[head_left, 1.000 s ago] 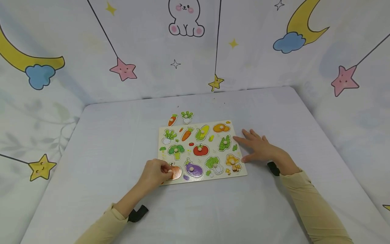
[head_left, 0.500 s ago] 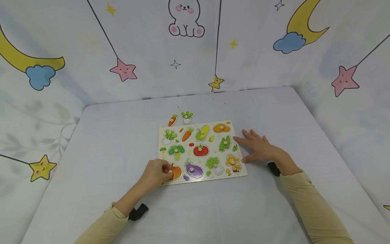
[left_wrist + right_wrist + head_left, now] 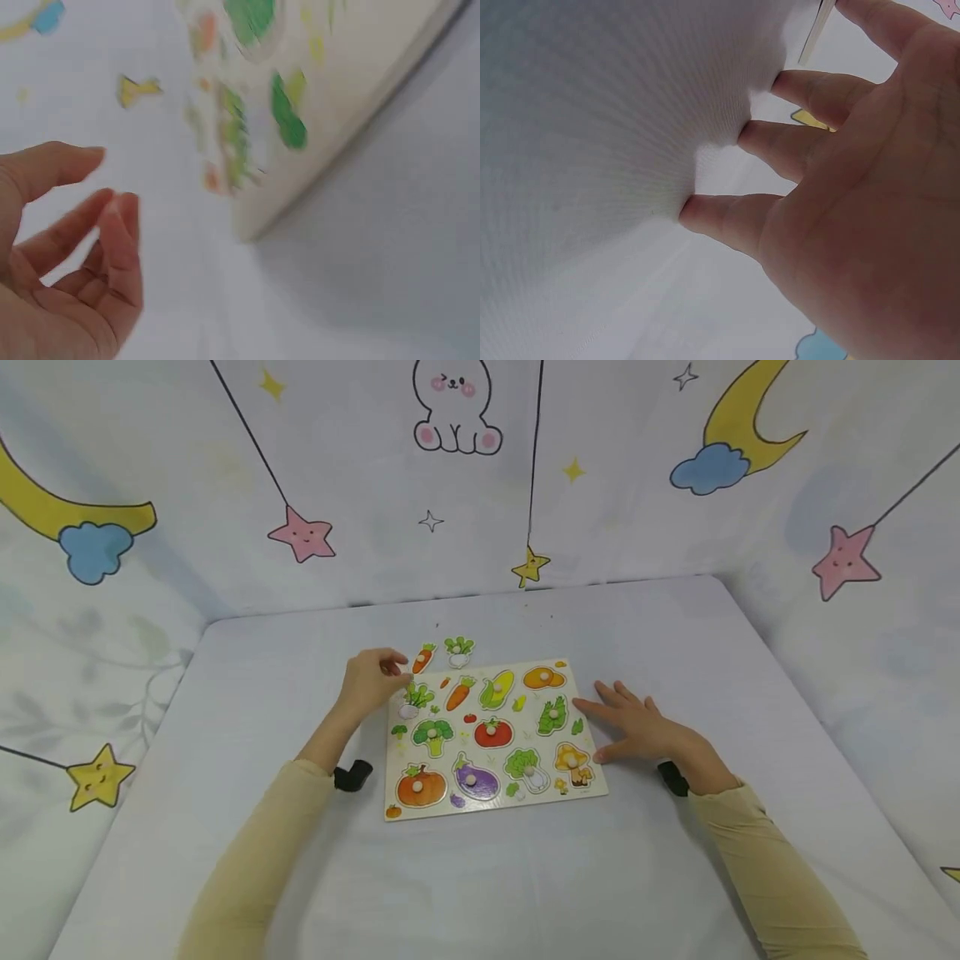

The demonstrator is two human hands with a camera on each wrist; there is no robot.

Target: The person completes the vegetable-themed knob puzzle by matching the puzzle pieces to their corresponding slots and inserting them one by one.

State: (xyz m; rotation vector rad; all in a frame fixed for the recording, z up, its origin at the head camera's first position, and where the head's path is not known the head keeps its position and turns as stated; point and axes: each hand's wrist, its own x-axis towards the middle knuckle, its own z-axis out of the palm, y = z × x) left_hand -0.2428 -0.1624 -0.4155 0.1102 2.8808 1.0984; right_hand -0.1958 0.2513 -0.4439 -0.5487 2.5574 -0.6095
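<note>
A wooden vegetable puzzle board (image 3: 487, 814) lies flat on the table. My left hand (image 3: 372, 681) hovers at its far left corner, close to the loose carrot piece (image 3: 423, 657); in the left wrist view a gap shows between thumb and bent fingers (image 3: 120, 255), with nothing held. Beside the carrot lies a loose white radish piece (image 3: 459, 652). The pumpkin piece (image 3: 421, 787) sits in the board's near left spot. My right hand (image 3: 637, 725) is spread at the board's right edge, its fingertips (image 3: 697, 210) resting on the tablecloth. The board's radish and carrot spots show no knobs.
Other knobbed pieces sit in the board, such as the eggplant (image 3: 476, 778), tomato (image 3: 492, 733) and corn (image 3: 497, 690). A white cloth covers the table (image 3: 570, 877). A printed curtain (image 3: 615, 527) stands behind it.
My left hand has let go of the pumpkin's knob and moved away from me, up to the board's far left corner. The right hand stays where it was.
</note>
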